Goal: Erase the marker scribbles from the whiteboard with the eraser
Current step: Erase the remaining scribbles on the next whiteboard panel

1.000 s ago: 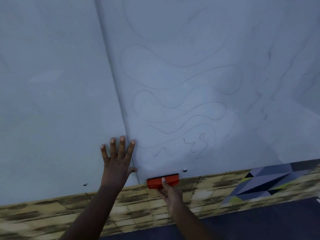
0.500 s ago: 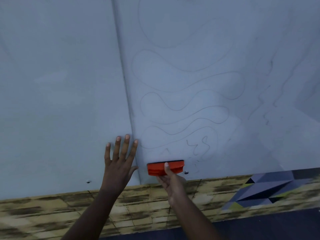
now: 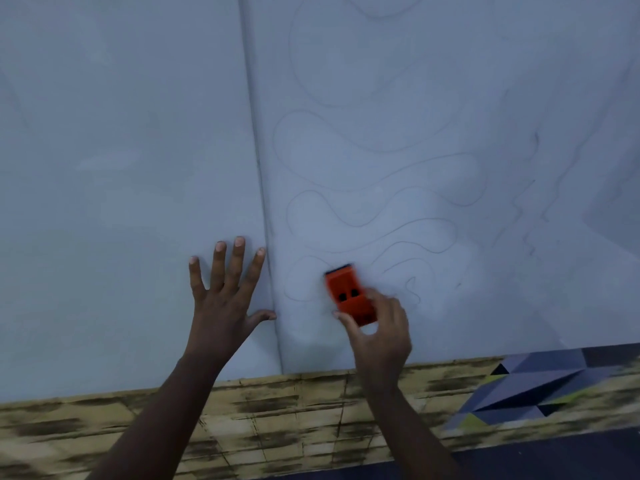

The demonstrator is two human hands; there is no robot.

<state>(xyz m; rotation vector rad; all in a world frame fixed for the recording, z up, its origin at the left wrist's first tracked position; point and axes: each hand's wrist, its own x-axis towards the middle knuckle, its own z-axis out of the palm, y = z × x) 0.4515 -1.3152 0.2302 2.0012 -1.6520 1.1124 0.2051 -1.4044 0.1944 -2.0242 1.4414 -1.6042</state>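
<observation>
The right hand (image 3: 377,327), fingers clamped on the orange eraser (image 3: 349,294), has risen from the whiteboard's (image 3: 381,98) bottom edge onto the lowest scribbles (image 3: 412,289); erasing begins. Left hand (image 3: 221,292) presses flat, fingers apart.

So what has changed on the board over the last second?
The right hand has carried the orange eraser up from the whiteboard's bottom edge onto the lowest scribbles, turning it from level to upright. The left hand stays flat by the seam; the upper scribbles remain.
</observation>
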